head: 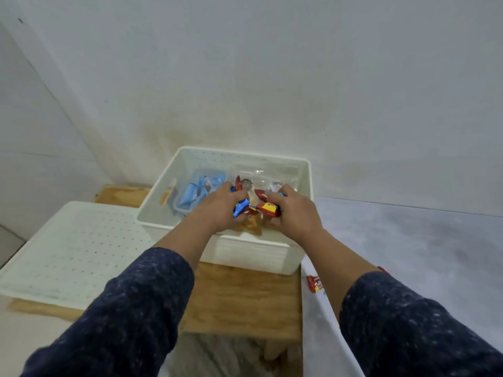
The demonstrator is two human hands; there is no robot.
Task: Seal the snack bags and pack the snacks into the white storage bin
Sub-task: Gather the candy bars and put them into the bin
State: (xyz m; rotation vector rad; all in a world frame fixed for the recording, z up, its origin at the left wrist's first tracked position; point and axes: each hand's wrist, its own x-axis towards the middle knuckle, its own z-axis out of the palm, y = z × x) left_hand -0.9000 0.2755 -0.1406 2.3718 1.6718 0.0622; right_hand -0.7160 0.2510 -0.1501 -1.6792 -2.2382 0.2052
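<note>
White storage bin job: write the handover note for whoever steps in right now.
Left hand: grips a blue-wrapped snack over the white storage bin.
Right hand: grips a red and yellow snack over the bin.
Done: light blue packets and clear bags already lie inside the bin. Whether the bags are sealed cannot be told.
Left: release both handfuls into the bin, then fetch the red snack lying on the grey surface to the right. The white perforated lid lies beside the bin, on the left.

Lid (73,248) left of bin (253,254)
</note>
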